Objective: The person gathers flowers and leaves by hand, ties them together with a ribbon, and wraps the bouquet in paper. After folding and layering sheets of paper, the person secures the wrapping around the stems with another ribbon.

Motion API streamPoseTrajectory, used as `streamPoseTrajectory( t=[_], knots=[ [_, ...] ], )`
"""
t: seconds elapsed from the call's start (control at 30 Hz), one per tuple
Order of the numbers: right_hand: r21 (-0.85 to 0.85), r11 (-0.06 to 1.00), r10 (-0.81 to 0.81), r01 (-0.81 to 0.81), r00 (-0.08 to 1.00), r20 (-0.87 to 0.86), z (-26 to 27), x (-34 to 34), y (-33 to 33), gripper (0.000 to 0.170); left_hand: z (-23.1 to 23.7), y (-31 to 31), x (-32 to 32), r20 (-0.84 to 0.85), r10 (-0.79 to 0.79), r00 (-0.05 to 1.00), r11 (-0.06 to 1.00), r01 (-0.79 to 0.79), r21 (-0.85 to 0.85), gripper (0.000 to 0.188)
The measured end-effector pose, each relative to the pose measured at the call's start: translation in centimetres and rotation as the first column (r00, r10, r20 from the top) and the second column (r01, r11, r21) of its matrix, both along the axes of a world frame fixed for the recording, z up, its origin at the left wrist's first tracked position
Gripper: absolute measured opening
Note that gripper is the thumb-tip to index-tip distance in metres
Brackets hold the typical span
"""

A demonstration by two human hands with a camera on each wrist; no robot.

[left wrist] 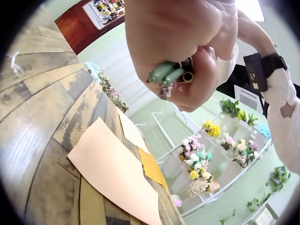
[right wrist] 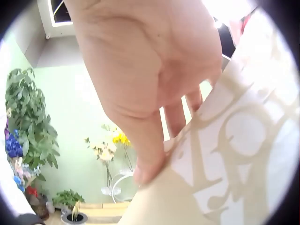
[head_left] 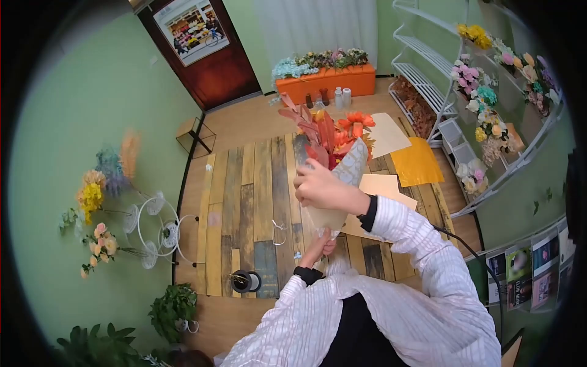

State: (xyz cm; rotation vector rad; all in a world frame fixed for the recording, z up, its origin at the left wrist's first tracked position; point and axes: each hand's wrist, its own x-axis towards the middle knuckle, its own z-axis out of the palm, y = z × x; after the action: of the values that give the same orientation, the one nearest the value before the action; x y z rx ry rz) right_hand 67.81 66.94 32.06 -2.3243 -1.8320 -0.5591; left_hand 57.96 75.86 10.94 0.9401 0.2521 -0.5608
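A bouquet of red leaves and orange flowers (head_left: 356,124) stands up over the table, wrapped in cream paper with a printed white pattern. My left hand (head_left: 317,249) grips it low down, fingers curled round the green stems (left wrist: 164,73), whose cut ends poke out of the fist in the left wrist view. Higher up, my right hand (head_left: 327,186) pinches the edge of the wrapping paper (right wrist: 243,154). In the right wrist view the thumb lies on the near face of the paper, and the other fingers pass behind it, partly hidden.
On the plank table (head_left: 214,214) lie a peach sheet (left wrist: 115,171), a cream sheet (head_left: 389,136) and a yellow sheet (head_left: 417,161) toward the right. A white ribbon (head_left: 279,232) and a black pot (head_left: 246,281) are at left. A white flower rack (head_left: 422,55) stands beyond.
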Motion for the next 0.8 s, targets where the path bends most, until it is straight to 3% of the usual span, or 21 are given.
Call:
streamPoseTrajectory(
  t=[0.03,0.07,0.1,0.13,0.17,0.23,0.27,0.33,0.37,0.43,0.5,0.57,0.63,0.67,0.8],
  knots=[
    [0.311,0.948,0.091,-0.072,0.995,-0.048,0.9,-0.3,-0.7,0.011,1.1,-0.1,0.1,0.021,0.007,1.0,0.998,-0.006,-0.069,0.028],
    [0.305,0.949,0.102,-0.081,0.993,-0.052,1.8,-1.0,-1.6,0.011,2.2,-0.1,0.0,0.057,0.023,0.998,0.995,-0.017,-0.102,0.03],
    [0.483,0.876,0.116,-0.007,0.974,-0.196,2.8,-1.8,-2.8,0.01,3.2,-0.1,0.0,0.055,0.034,0.998,0.994,-0.028,-0.108,0.03],
    [0.628,0.772,0.157,0.093,0.931,-0.33,3.0,-2.3,-3.8,0.009,4.0,0.0,0.1,0.155,0.012,0.988,0.999,-0.007,-0.034,0.031],
    [0.625,0.776,0.167,0.083,0.929,-0.331,2.1,-2.5,-4.9,0.009,4.7,0.0,0.1,0.251,-0.017,0.968,0.999,0.006,0.044,0.032],
    [0.58,0.656,0.03,0.484,0.75,-0.66,-0.8,-3.0,-7.0,0.007,5.5,-0.1,0.2,0.242,0.015,0.97,0.998,-0.029,0.053,0.03],
    [0.579,0.661,0.034,0.478,0.751,-0.659,-2.8,-3.1,-7.5,0.007,5.8,-0.1,0.2,0.232,0.032,0.972,0.997,-0.049,0.066,0.028],
    [0.344,0.658,-0.041,0.67,0.488,-0.872,-7.2,-3.2,-8.0,0.019,6.2,-0.3,0.3,0.231,0.032,0.972,0.996,-0.05,0.073,0.028],
    [0.344,0.658,-0.042,0.67,0.489,-0.871,-8.7,-3.7,-7.8,0.019,6.3,-0.4,0.4,0.227,0.027,0.974,0.996,-0.046,0.08,0.027],
    [0.256,0.75,0.253,0.609,0.093,-0.963,-10.6,-4.8,-7.0,0.036,5.8,-0.7,0.5,0.212,0.026,0.977,0.992,-0.051,0.115,0.026],
    [0.298,0.757,0.309,0.581,0.083,-0.947,-11.0,-5.4,-5.5,0.042,5.2,-1.1,0.7,0.197,0.028,0.98,0.987,-0.059,0.151,0.025],
    [0.343,0.766,0.366,0.544,0.07,-0.928,-11.6,-5.4,-4.9,0.049,4.9,-1.7,0.9,0.376,0.041,0.926,0.858,-0.225,0.462,0.024],
    [0.229,0.693,0.421,0.683,-0.126,-0.898,-11.7,-4.6,-4.3,0.048,5.1,-2.3,1.3,0.433,0.045,0.9,0.795,-0.295,0.53,0.024],
    [0.232,0.701,0.419,0.675,-0.126,-0.899,-11.6,-4.5,-4.2,0.048,5.3,-2.5,1.5,0.487,0.038,0.873,0.724,-0.36,0.588,0.025],
    [0.299,0.631,0.467,0.716,-0.043,-0.883,-10.9,-4.3,-3.7,0.05,5.7,-3.2,1.4,0.477,0.113,0.871,0.692,-0.414,0.591,0.028]
  ],
)
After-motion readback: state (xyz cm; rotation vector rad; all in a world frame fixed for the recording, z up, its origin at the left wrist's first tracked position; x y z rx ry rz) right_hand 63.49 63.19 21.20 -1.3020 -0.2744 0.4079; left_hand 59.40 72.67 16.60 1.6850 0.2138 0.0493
